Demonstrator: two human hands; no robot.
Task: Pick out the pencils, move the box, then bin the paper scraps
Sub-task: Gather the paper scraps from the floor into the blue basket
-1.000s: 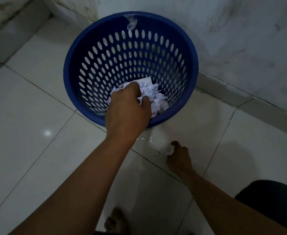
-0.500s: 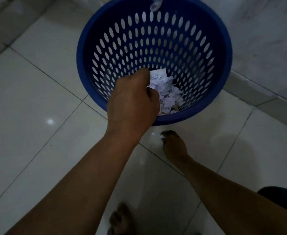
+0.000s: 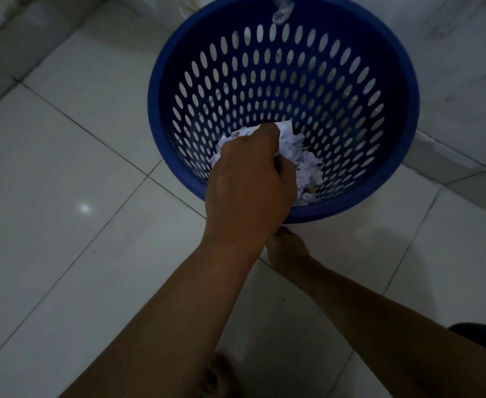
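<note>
Left hand (image 3: 250, 188) over near rim of round blue perforated plastic basket (image 3: 402, 173), fingers curled shut around a wad of white paper scraps (image 3: 286, 139). More scraps heaped just beyond the fingers, inside the basket. Right hand (image 3: 286, 249) low on white tiled floor (image 3: 63, 182); fingers hidden, grip unclear

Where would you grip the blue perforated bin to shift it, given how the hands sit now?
Probably the blue bin by its rolled rim on the right, reaching down from above. That stretch is bare, while the left hand crosses the near rim above the paper scraps and the right hand is on the floor beside it. The perforated wall tapers downward, a poorer hold.
</note>
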